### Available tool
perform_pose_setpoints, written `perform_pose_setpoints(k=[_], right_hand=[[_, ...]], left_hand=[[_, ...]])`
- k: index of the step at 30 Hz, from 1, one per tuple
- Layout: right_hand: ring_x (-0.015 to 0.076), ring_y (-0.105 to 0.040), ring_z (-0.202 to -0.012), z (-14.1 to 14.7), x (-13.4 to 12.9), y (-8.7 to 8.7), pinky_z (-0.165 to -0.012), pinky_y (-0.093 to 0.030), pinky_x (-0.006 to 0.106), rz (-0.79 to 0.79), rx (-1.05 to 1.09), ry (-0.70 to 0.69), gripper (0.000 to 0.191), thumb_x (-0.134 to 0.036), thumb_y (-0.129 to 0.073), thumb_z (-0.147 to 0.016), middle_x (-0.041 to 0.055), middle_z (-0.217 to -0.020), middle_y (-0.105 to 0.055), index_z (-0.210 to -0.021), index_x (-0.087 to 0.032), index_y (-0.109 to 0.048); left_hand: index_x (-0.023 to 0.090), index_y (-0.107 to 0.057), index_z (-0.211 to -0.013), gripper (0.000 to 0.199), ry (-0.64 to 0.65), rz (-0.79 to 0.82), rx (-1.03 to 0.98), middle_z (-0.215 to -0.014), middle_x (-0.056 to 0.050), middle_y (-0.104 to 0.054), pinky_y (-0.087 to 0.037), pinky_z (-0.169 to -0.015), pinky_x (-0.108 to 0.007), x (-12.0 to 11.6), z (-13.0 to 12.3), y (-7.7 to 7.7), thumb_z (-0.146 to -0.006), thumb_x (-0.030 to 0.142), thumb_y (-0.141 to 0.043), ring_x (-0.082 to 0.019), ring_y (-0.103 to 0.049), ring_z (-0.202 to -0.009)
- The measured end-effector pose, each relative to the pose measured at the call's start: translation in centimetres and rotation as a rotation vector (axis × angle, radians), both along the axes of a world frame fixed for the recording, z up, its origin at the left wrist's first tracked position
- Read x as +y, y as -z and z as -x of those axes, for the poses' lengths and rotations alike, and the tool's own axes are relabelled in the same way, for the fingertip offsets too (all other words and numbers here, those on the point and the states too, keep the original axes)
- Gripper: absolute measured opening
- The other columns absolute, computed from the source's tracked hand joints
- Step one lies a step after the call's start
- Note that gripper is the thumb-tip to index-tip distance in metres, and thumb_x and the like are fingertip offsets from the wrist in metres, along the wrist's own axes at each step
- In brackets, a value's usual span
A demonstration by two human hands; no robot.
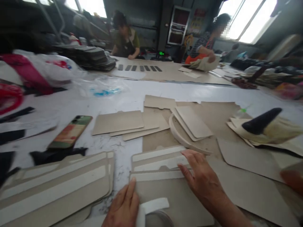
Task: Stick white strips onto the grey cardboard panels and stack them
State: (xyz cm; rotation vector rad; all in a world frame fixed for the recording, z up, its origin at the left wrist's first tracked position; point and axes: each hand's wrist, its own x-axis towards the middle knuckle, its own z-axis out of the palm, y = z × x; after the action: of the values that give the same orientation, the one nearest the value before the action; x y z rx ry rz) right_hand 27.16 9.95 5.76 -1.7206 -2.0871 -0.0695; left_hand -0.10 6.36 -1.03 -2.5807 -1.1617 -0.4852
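Note:
Beige panels with pale strips (pixel 161 176) lie in front of me, overlapping one another. My left hand (pixel 124 205) rests at their left edge, fingertips pressed together on the corner of the nearer panel. Over the right part of the farther panel is my right hand (pixel 201 173), its thumb and fingers apart, touching the end of a pale strip. A short loose white strip (pixel 156 205) lies beside my left hand, next to a round, partly visible object (pixel 158 219) at the bottom edge. Another stack of stripped panels (pixel 59 186) sits at the left.
Beyond are plain beige pieces (pixel 118 121), a curved strip (pixel 181 135), and a phone (pixel 71 130). Plastic bags (pixel 54 67) lie at the left. A dark pointed object (pixel 261 121) rests on fabric at the right. Two people (pixel 126 39) work across the table (pixel 165 91).

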Motion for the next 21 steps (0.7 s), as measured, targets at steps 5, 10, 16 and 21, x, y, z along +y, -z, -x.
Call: perform_pose_setpoints(k=[5, 10, 16, 21], right_hand=[[0.0302, -0.038, -0.121, 6.2, 3.9, 0.1, -0.097, -0.036, 0.048, 0.019, -0.036, -0.292, 0.05, -0.04, -0.045, -0.089, 0.0171, -0.127, -0.045, -0.132, -0.014, -0.04], [0.031, -0.025, -0.13, 8.9, 5.4, 2.9, -0.104, -0.025, 0.051, 0.104, -0.086, -0.402, 0.06, -0.047, -0.047, -0.086, 0.0133, -0.14, -0.036, -0.139, -0.022, -0.032], [0.0287, -0.024, -0.131, 8.6, 5.7, 3.5, -0.106, -0.021, 0.05, 0.169, -0.091, -0.411, 0.064, -0.046, -0.047, -0.085, 0.0128, -0.14, -0.036, -0.141, -0.021, -0.028], [0.0277, -0.015, -0.135, 6.9, 5.6, 2.7, -0.107, -0.017, 0.052, 0.148, -0.146, -0.385, 0.06, -0.044, -0.041, -0.088, 0.0124, -0.144, -0.03, -0.141, -0.02, -0.024]], left_hand=[[0.013, -0.053, -0.101, 0.031, -0.088, 0.027, -0.013, -0.118, -0.012, -0.058, -0.045, -0.09, -0.03, -0.3, -0.7, -1.3, -0.087, 0.007, -0.026, -0.022, -0.054, -0.108], [0.012, -0.054, -0.099, 0.031, -0.09, 0.025, -0.052, -0.116, -0.013, -0.059, -0.045, -0.089, -0.03, -0.5, -0.8, -1.0, -0.085, 0.005, -0.027, -0.022, -0.054, -0.106], [0.014, -0.056, -0.096, 0.033, -0.071, 0.031, -0.073, -0.113, -0.012, -0.061, -0.044, -0.089, -0.029, 0.0, -0.6, -1.2, -0.085, 0.004, -0.027, -0.02, -0.054, -0.105], [0.013, -0.057, -0.094, 0.035, -0.06, 0.049, -0.135, -0.112, -0.013, -0.061, -0.044, -0.089, -0.03, 0.2, -0.6, -1.0, -0.085, 0.004, -0.024, -0.021, -0.052, -0.106]])
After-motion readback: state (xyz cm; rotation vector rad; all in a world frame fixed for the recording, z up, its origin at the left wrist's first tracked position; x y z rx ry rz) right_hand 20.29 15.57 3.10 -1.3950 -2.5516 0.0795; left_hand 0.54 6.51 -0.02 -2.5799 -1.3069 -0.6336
